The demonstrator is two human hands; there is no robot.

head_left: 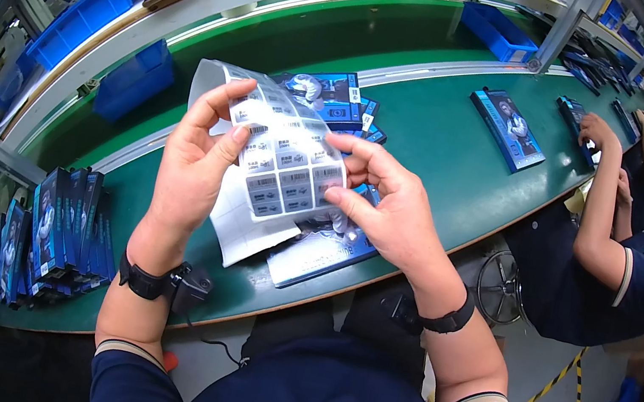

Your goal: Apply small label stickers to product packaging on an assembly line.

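Observation:
Between my two hands, above the green table, is a curled sheet of barcode labels [288, 148] in rows of small white stickers. My left hand [202, 150] pinches its left edge between thumb and fingers. At the sheet's lower right edge, the thumb and fingers of my right hand [390, 204] close on it. White backing paper [244, 226] hangs below the labels. Underneath lies a flat printed box [321, 257], partly covered by the sheet and my right hand. Behind the sheet, blue-and-black boxes [331, 99] lie in a loose pile.
Stacks of similar boxes [71, 230] stand at the table's left end. One box [507, 130] lies alone to the right. Co-workers sit along the right side, one person's hand [601, 134] at another box. A blue bin [498, 34] stands at the back, beside a metal post.

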